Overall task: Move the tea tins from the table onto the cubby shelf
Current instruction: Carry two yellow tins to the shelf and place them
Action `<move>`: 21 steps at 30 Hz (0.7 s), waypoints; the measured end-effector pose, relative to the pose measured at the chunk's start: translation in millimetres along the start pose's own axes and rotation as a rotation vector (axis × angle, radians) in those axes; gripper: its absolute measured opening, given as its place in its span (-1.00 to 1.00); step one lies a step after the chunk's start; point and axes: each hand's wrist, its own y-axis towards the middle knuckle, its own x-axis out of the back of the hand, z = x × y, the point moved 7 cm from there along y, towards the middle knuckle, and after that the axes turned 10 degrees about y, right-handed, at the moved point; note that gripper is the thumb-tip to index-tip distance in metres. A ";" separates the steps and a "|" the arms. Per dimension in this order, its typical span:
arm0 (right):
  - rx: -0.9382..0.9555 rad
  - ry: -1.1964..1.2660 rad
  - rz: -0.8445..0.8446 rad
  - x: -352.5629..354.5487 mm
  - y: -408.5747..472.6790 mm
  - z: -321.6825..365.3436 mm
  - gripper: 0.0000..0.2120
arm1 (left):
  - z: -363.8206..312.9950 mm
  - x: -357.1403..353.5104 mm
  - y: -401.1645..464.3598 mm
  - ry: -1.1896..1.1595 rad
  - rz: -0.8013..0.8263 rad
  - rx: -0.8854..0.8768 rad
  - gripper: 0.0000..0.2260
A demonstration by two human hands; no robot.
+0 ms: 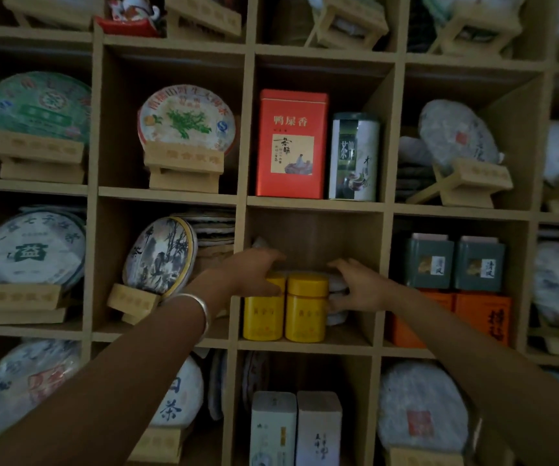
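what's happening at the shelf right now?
A person is stocking a wooden cubby shelf. Two yellow cylindrical tea tins stand side by side at the front of a middle cubby. The left hand grips the top of the left tin; the right hand holds a stack of pale paper-wrapped tea cakes just right of the tins.

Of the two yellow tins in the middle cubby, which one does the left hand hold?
The left yellow tin: the left hand curls over its lid. The right yellow tin beside it stands untouched.
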 end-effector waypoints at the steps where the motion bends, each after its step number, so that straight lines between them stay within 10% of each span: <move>1: -0.021 -0.008 -0.023 5.1 -8.6 0.1 -0.09 | -2.5 4.0 0.3 -0.007 -0.012 -0.010 -0.32; 12: -0.345 -0.261 -0.201 71.5 -205.9 -9.5 -0.37 | -180.6 23.1 0.3 -0.259 -0.056 -0.430 -0.56; 21: -1.096 -0.450 -0.261 148.1 -560.7 12.5 -0.30 | -478.9 61.8 -73.6 -0.428 -0.031 -0.946 -0.57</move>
